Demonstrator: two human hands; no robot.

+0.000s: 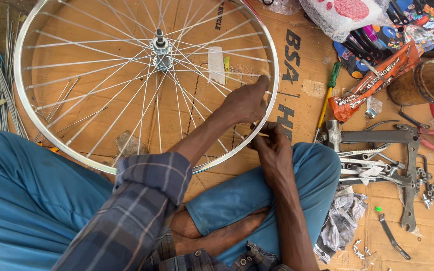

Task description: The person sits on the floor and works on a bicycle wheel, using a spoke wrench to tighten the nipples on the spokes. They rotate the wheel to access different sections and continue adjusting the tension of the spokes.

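A silver bicycle wheel (145, 80) lies flat on a sheet of brown cardboard (297, 95) spread over the floor, its hub (161, 49) pointing up and its thin spokes fanning out to the rim. The person sits cross-legged at the wheel's near edge, in blue trousers and a plaid shirt.

The left hand (247, 103) reaches in over the right part of the wheel, fingers curled down among the spokes, with the fingertips at the inner side of the rim. Whether it pinches one spoke or only rests on them cannot be told. The right hand (272, 145) sits just outside the rim, close below the left hand, fingers bunched together around something small and thin at the rim's edge.

To the right, on the cardboard, lie a hammer (350, 135), several wrenches (372, 170), a green-handled screwdriver (327, 98), loose nuts (428, 188) and a crumpled rag (345, 221). Spare spokes (6, 95) lie at the left, beside the wheel.
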